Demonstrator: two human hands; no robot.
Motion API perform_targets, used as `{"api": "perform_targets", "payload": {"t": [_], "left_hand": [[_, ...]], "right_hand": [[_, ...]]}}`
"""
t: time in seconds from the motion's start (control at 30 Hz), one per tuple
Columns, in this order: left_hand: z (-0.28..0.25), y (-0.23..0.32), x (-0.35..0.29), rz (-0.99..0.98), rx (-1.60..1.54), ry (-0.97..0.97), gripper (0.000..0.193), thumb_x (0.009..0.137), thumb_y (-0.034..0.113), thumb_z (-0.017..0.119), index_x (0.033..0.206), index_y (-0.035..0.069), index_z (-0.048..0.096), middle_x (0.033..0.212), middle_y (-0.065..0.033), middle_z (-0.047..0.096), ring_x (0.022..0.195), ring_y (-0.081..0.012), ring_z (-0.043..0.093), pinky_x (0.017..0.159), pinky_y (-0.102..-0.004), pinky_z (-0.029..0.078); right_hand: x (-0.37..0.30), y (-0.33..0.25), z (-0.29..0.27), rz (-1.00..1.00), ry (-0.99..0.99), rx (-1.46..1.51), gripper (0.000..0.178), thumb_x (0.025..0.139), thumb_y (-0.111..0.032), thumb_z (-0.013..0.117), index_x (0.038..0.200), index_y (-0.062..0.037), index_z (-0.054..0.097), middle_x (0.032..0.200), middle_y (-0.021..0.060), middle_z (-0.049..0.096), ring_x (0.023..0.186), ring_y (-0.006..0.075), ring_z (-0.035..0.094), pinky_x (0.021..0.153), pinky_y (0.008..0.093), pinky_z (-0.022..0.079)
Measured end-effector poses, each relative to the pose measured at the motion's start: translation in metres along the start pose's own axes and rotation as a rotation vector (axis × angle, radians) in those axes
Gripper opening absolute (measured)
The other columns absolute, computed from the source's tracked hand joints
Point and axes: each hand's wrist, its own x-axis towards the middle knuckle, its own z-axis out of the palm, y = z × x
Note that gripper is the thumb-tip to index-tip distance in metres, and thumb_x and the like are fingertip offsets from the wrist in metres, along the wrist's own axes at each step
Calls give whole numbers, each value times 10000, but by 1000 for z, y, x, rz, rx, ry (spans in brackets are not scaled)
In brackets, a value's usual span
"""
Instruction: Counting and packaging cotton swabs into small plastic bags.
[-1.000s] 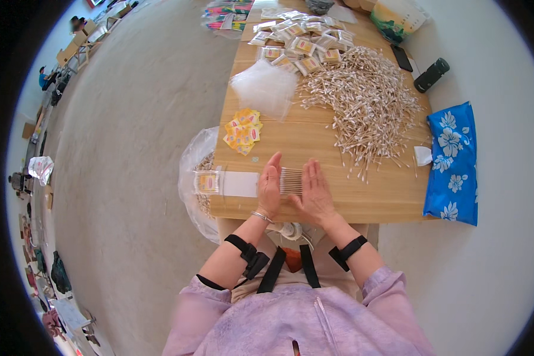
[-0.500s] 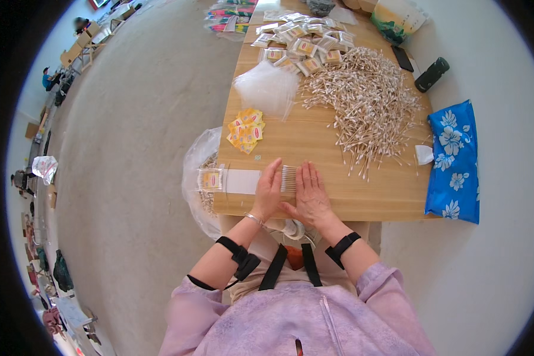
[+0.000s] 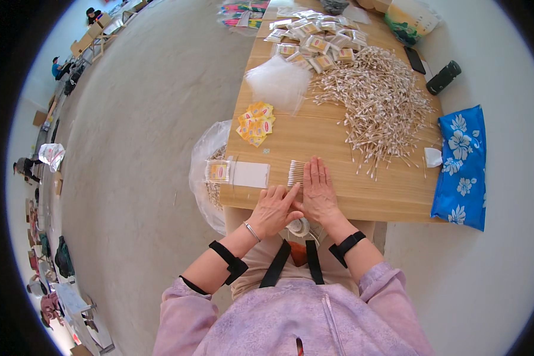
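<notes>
A short row of cotton swabs (image 3: 295,172) lies side by side near the table's front edge. Flat along the right side of this row rests my right hand (image 3: 318,193), its fingers straight and holding nothing. My left hand (image 3: 273,209) is at the row's near end, index finger stretched toward the lowest swabs and the fingers apart. Left of the swabs lies a white rectangular piece (image 3: 252,175). Beside it, at the table's left edge, is a clear packet of cotton swabs with a yellow label (image 3: 218,171).
A large heap of loose cotton swabs (image 3: 385,101) covers the right middle. Beyond are filled packets (image 3: 314,44), clear bags (image 3: 279,83) and yellow labels (image 3: 256,123). A blue flowered pack (image 3: 461,169), black bottle (image 3: 444,77) and phone (image 3: 415,59) line the right. A plastic bag (image 3: 199,160) hangs at left.
My left hand has drawn back toward me from beside the swabs, uncovering more of the row and the white piece. My right hand stays flat beside the row. The whole view has shifted slightly.
</notes>
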Motion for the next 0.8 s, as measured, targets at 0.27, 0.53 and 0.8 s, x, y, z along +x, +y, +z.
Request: {"api": "perform_targets", "payload": {"t": [0.27,0.53,0.8], "left_hand": [[0,1,2,-11,5,-20,754,853,559,510,1419,92,336,981,-112,475,953,-283,452,850,-390,342],[-2,5,9,-77,-1,-25,751,847,523,550,1410,74,337,983,-116,490,949,-288,464,843,-394,346],[-3,5,11,-74,-7,-56,756,849,519,555,1414,70,330,1002,-126,510,963,-297,477,841,-406,359]], "right_hand": [[0,2,4,1,12,4,1020,767,-542,601,1421,105,160,1509,274,112,1425,385,77,1164,459,70],[0,3,6,-10,27,-26,1025,757,-539,610,1421,102,164,1511,273,111,1424,389,83,1162,466,74],[-1,3,6,-14,18,-19,1018,761,-542,603,1420,102,170,1510,277,110,1424,393,82,1162,468,71]]}}
